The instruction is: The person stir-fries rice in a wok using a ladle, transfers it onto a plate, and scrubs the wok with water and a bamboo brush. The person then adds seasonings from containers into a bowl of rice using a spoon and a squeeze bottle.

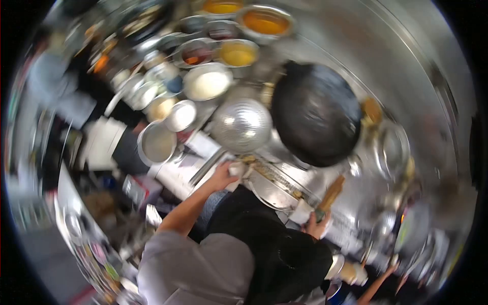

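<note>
My left hand [222,178] is closed around a folded whitish cloth [236,170] at the counter's front edge. In my right hand [317,226] is a tan, wooden-looking stick tool [333,191] with a greenish band at its lower end. A white piece [301,211], perhaps cloth, lies beside that hand. Between my hands is a shiny round metal pan or lid [272,192], partly hidden by my apron. A large black wok [317,114] sits ahead of both hands. To its left is a domed, dimpled metal strainer [243,126]. The picture is smeared by motion.
Metal bowls of orange liquid [266,22], yellow liquid [237,53] and white contents [207,84] crowd the back left. A metal pot [157,143] stands near the left edge. One person in a light shirt [56,86] is at left; another person's arm [378,285] shows lower right.
</note>
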A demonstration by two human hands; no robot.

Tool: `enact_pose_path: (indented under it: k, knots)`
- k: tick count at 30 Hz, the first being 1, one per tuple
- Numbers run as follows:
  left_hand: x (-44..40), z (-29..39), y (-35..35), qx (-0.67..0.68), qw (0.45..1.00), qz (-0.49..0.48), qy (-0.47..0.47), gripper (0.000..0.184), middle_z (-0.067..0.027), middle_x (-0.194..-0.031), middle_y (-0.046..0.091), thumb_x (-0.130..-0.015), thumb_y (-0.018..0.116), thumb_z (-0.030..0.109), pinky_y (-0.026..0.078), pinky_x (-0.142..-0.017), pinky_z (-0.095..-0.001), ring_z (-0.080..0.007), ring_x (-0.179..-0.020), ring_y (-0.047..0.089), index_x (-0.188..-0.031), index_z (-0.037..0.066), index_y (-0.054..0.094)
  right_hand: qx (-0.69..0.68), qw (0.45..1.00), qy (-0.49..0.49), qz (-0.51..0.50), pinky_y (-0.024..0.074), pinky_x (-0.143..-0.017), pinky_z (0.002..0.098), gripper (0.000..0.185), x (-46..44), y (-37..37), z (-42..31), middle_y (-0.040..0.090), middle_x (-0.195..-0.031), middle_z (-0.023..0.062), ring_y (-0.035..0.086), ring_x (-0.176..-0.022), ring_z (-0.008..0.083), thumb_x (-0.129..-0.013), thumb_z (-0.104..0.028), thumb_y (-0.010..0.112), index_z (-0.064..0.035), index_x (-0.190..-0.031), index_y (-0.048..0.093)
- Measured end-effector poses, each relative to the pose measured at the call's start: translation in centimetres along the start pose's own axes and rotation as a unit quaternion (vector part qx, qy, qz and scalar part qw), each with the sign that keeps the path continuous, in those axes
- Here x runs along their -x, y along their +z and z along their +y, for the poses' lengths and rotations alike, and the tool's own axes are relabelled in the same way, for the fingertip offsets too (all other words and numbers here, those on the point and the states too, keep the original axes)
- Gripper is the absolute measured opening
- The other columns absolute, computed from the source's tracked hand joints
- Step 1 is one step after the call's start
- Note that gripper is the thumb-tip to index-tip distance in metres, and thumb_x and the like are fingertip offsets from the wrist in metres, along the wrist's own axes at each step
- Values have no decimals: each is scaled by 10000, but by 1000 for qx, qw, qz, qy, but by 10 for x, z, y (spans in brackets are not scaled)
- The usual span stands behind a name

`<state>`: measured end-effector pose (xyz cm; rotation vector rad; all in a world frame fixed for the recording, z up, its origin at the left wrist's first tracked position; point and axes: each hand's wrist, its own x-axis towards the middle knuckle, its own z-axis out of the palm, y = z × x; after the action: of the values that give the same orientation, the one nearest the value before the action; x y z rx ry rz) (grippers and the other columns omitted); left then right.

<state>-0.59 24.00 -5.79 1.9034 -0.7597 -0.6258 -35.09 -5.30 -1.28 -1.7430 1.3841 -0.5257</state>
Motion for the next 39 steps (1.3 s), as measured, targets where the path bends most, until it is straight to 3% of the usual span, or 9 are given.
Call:
enact_pose_path:
  k: [5, 8, 22, 26, 30, 32, 33, 36, 39]
  knots:
    - [7, 13, 12, -82, 967, 235, -51, 689, -199, -1154, 613, -727, 746, 222, 484, -909, -423, -365, -1028, 610, -1337, 63, 467, 116, 976, 76, -170, 529, -700, 412, 721, 8, 0, -121, 599, -961, 199, 617, -737, 327, -918, -342, 599, -78, -1487, 244]
    - [17, 30, 24, -57, 954, 260, -137, 703, -198, -1165, 610, -756, 734, 238, 486, -905, -426, -357, -1055, 606, -1369, 73, 430, 323, 925, -142, -144, 513, -798, 441, 750, -66, 27, 23, 637, -1020, 247, 629, -876, 425, -905, -464, 587, -98, -1483, 280]
    - [236, 20, 56, -9, 857, 490, -158, 526, -201, -1260, 552, -861, 632, 265, 388, -1032, -457, -376, -1195, 503, -1324, 58, 492, 363, 726, -308, -496, 512, -782, 434, 708, 34, 78, -97, 657, -1006, 244, 643, -893, 403, -886, -472, 607, -58, -1415, 384]
    - [446, 16, 39, -17, 590, 732, -341, 264, -239, -1084, 620, -862, 602, 159, 467, -881, -430, -358, -1024, 598, -1060, -16, 613, 449, 581, -376, -566, 512, -778, 432, 699, 64, 106, -82, 662, -1002, 244, 647, -898, 396, -880, -474, 613, -46, -1395, 414]
    - [664, -8, 26, -1, 69, 939, -338, 209, -207, -922, 625, -880, 585, 224, 471, -782, -424, -313, -851, 599, -886, 15, 583, 467, 427, -470, -615, 511, -773, 430, 691, 98, 158, -75, 668, -998, 243, 652, -903, 390, -875, -477, 619, -34, -1375, 444]
    - [774, -23, 45, -37, 33, 902, -430, 282, -162, -864, 637, -872, 597, 242, 464, -731, -416, -269, -764, 570, -974, -20, 604, 417, 384, -534, -628, 511, -771, 429, 687, 99, 200, -66, 671, -996, 242, 654, -905, 387, -872, -478, 622, -29, -1366, 459]
    - [832, -26, 56, 68, 189, 850, -488, 325, -167, -994, 649, -894, 576, 243, 468, -763, -389, -253, -844, 592, -1083, -20, 595, 377, 391, -480, -689, 510, -758, 422, 609, 130, 199, -97, 676, -955, 239, 670, -871, 350, -860, -430, 649, -19, -1291, 526]
    - [871, -41, 43, 365, 282, 885, -58, 329, -88, -1073, 672, -939, 567, 307, 507, -748, -343, -201, -933, 621, -1145, 58, 633, 361, 454, -533, -616, 533, -717, 418, 543, 229, 180, -173, 684, -888, 236, 676, -766, 369, -869, -338, 634, 4, -1282, 547]
    - [861, -16, 29, 316, 292, 860, -275, 297, -72, -932, 649, -856, 590, 228, 515, -616, -302, -161, -758, 606, -1059, 14, 620, 364, 514, -473, -617, 492, -846, 421, 533, 263, 188, -207, 671, -1031, 230, 633, -981, 363, -873, -313, 616, -24, -1313, 531]
